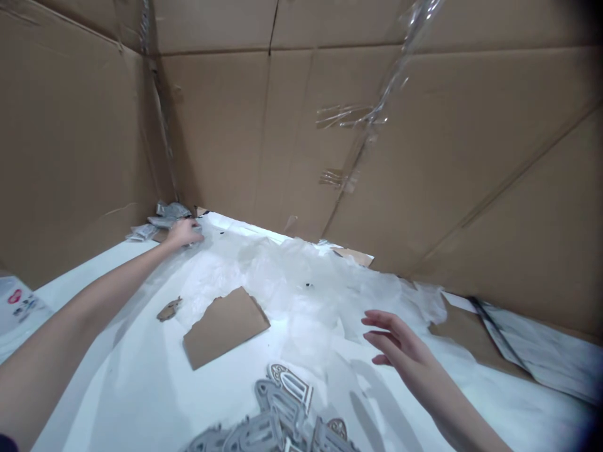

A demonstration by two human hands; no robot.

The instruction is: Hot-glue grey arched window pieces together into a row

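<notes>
My left hand [184,232] is stretched out to the far left corner, with its fingers curled down over a small clear plastic packet [198,233]. Right beside it lies a heap of grey plastic packets [170,211]. My right hand [398,344] hovers over the white surface on the right, its fingers apart and nothing in them. Closest to me, a loose pile of grey arch-shaped pieces [277,408] lies at the bottom edge; some show a brown-and-white patterned face.
Tall cardboard walls [226,125] stand behind and on the left. Thin crumpled plastic sheeting [282,270] covers the white table [136,376]. A torn cardboard piece [226,329] and a small scrap [169,309] lie mid-table. At right are flat cardboard [471,333] and a clear plastic bag [551,351].
</notes>
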